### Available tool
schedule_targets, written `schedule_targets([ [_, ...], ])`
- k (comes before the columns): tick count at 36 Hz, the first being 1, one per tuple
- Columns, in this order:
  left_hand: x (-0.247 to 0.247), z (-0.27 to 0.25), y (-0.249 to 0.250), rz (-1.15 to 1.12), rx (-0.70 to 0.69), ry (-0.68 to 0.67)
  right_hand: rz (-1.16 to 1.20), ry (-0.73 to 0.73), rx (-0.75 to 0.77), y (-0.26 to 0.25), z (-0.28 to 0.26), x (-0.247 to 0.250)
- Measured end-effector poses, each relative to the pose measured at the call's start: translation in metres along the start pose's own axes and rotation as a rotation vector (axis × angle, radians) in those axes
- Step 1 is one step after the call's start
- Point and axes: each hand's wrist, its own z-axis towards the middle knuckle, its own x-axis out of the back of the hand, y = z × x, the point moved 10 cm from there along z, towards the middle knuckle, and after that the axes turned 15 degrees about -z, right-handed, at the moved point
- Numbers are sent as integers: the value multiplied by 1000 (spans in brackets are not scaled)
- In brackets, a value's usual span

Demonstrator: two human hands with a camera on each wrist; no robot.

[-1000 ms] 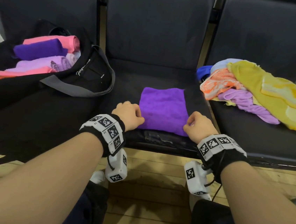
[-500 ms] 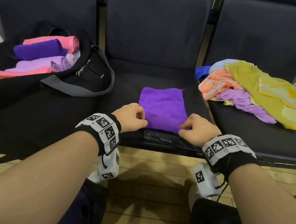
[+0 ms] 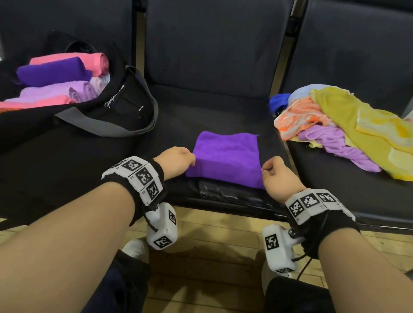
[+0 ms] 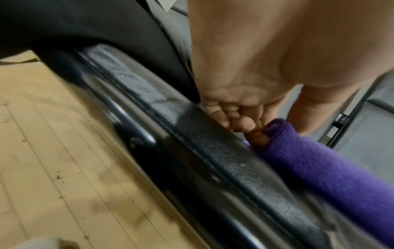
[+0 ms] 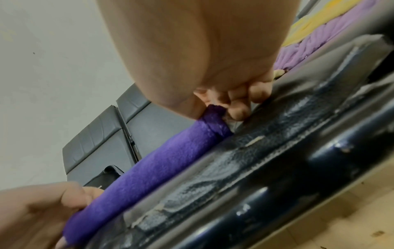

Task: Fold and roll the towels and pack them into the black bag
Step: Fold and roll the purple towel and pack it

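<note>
A folded purple towel (image 3: 227, 156) lies on the middle seat, its near edge turned up into a thick roll (image 4: 319, 166) (image 5: 162, 156). My left hand (image 3: 178, 159) pinches the roll's left end (image 4: 259, 134). My right hand (image 3: 276, 175) pinches its right end (image 5: 219, 111). The black bag (image 3: 119, 106) sits open on the left seat, holding several rolled pink and purple towels (image 3: 63, 77).
A loose heap of yellow, orange, lilac and blue towels (image 3: 351, 130) covers the right seat. The middle seat's front edge (image 3: 224, 196) has worn, peeling upholstery. Wooden floor (image 3: 210, 258) and my shoes lie below.
Both hands went from the towel's near corners to lifting and turning the near edge over, so the towel's flat part is shorter and a roll has formed at the front.
</note>
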Motion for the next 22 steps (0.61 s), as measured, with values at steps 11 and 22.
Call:
schedule_targets([
  [11, -2, 1, 0, 110, 52, 21, -164, -27, -9, -4, 2, -2],
  [22, -5, -4, 24, 191, -342, 57, -209, 111, 219, -36, -10, 16],
])
